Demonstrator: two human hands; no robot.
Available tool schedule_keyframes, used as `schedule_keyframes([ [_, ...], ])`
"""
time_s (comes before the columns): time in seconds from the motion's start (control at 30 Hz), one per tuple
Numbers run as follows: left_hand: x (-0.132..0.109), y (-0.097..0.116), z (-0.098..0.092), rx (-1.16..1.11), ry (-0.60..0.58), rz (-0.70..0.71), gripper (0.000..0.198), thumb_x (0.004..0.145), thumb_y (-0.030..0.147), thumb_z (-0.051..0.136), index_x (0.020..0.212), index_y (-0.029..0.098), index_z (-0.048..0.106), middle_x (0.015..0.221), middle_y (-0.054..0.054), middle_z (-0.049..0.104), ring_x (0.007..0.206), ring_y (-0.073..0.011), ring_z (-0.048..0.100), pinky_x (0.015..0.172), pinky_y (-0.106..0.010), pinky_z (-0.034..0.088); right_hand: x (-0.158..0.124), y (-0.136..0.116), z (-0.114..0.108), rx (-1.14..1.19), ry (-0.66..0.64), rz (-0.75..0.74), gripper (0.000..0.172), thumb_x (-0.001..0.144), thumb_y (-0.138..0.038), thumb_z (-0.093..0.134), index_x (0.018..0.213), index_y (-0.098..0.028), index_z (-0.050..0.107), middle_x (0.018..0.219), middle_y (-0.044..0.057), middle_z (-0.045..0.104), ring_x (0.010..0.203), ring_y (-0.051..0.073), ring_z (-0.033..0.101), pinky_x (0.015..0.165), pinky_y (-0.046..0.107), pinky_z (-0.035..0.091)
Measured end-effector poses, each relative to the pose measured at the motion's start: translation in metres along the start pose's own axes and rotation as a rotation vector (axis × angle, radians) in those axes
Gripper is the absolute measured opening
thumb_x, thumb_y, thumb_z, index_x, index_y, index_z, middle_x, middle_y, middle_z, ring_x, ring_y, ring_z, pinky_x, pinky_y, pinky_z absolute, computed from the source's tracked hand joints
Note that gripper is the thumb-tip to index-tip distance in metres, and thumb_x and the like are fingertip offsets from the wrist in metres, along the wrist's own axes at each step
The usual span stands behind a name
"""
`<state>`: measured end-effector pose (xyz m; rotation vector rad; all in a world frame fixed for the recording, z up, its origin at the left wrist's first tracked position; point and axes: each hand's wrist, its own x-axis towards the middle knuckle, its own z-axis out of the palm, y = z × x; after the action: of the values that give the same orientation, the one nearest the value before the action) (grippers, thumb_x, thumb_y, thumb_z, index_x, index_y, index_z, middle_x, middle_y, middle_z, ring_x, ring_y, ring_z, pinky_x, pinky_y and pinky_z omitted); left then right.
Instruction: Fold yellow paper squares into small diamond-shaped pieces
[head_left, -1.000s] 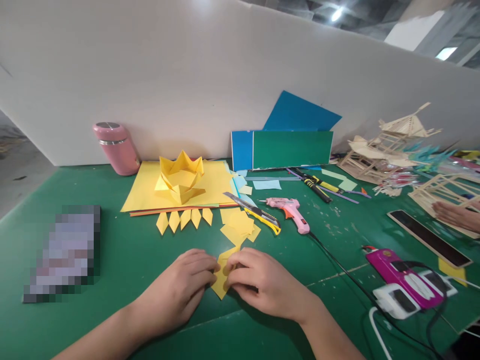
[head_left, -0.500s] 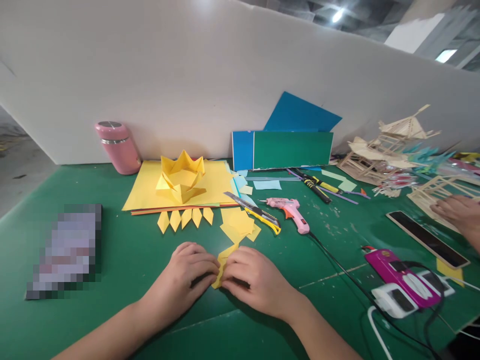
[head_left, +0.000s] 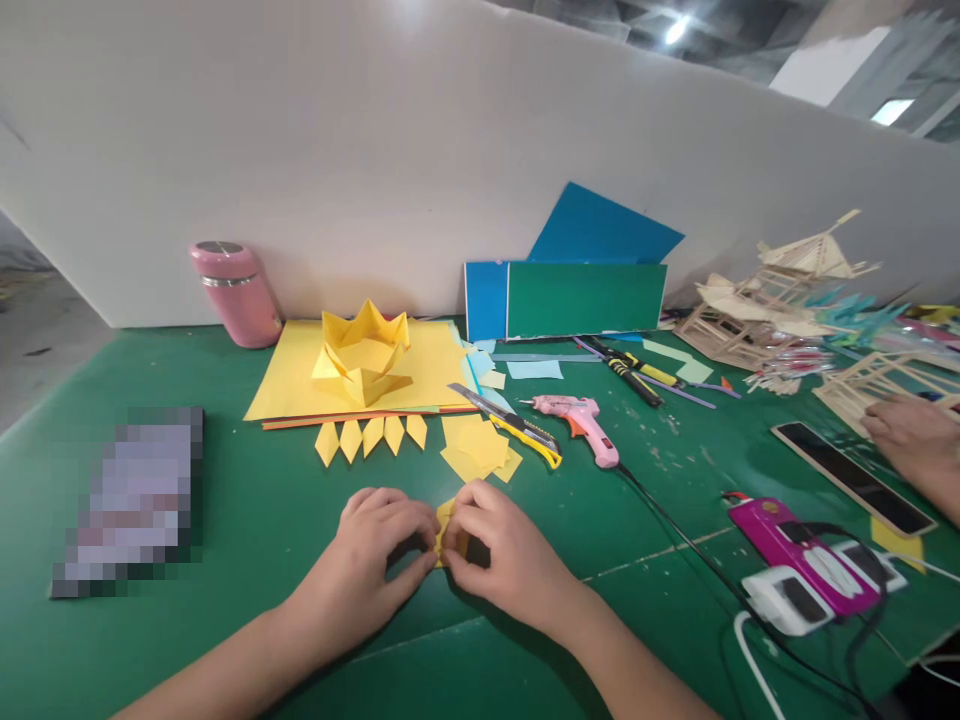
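Observation:
Between my two hands, low over the green table, is a small piece of yellow paper (head_left: 444, 518), partly hidden by fingers. My left hand (head_left: 382, 550) pinches its left edge with thumb and fingertips. On the other side my right hand (head_left: 499, 545) pinches the paper's right part. Just beyond lies a loose pile of yellow paper squares (head_left: 476, 446). Several folded yellow diamonds (head_left: 372, 437) stand in a row to the left of that pile. Behind them a folded yellow paper crown-like ring (head_left: 364, 365) rests on a stack of yellow sheets (head_left: 289, 385).
A utility knife (head_left: 525, 432) and a pink glue gun (head_left: 574, 415) with a black cord lie ahead right. A pink power strip (head_left: 802, 555) sits at right, near another person's hand (head_left: 907, 435) and stick models (head_left: 757, 310). A pink flask (head_left: 238, 300) stands back left.
The yellow paper between my fingers has turned and looks shorter; its pointed far end no longer sticks out. My fingers have shifted their pinch slightly. The other person's hand moved a little.

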<state>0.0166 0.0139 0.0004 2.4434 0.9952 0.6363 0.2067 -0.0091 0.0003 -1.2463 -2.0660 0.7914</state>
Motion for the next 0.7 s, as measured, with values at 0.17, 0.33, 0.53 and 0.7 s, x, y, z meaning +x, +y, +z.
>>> schedule_keyframes([
  [0.17, -0.0001, -0.0010, 0.0018, 0.015, 0.006, 0.040, 0.013, 0.085, 0.016, 0.054, 0.075, 0.023, 0.059, 0.089, 0.002, 0.069, 0.086, -0.0189, 0.059, 0.082, -0.035, 0.039, 0.0000, -0.0003, 0.0008, 0.005, 0.019, -0.001, 0.017, 0.074, -0.002, 0.060, 0.070, -0.017, 0.053, 0.083, 0.001, 0.048, 0.080, 0.015, 0.053, 0.071, 0.027, 0.044],
  [0.33, -0.0003, -0.0026, 0.0033, 0.033, 0.025, 0.048, 0.013, 0.085, 0.016, 0.054, 0.074, 0.022, 0.059, 0.088, 0.002, 0.070, 0.086, -0.0184, 0.059, 0.082, -0.035, 0.038, 0.0001, -0.0023, 0.0012, 0.005, 0.021, 0.012, 0.018, 0.074, -0.002, 0.060, 0.071, -0.018, 0.052, 0.084, 0.001, 0.047, 0.082, 0.016, 0.053, 0.072, 0.027, 0.044],
  [0.53, 0.0006, -0.0029, 0.0013, 0.030, 0.014, 0.048, 0.013, 0.085, 0.019, 0.056, 0.073, 0.022, 0.062, 0.087, 0.001, 0.071, 0.085, -0.0188, 0.059, 0.082, -0.035, 0.039, 0.0006, -0.0031, 0.0019, 0.023, 0.007, 0.042, 0.021, 0.073, 0.001, 0.058, 0.069, -0.018, 0.049, 0.082, 0.000, 0.046, 0.079, 0.015, 0.053, 0.070, 0.027, 0.044],
  [0.7, 0.0009, -0.0035, 0.0020, 0.025, 0.015, 0.023, 0.012, 0.083, 0.018, 0.057, 0.073, 0.022, 0.062, 0.087, 0.001, 0.071, 0.085, -0.0196, 0.059, 0.081, -0.037, 0.040, 0.0006, -0.0027, 0.0021, 0.042, 0.012, 0.061, 0.022, 0.072, 0.001, 0.058, 0.069, -0.018, 0.048, 0.082, 0.000, 0.046, 0.078, 0.014, 0.053, 0.069, 0.026, 0.044],
])
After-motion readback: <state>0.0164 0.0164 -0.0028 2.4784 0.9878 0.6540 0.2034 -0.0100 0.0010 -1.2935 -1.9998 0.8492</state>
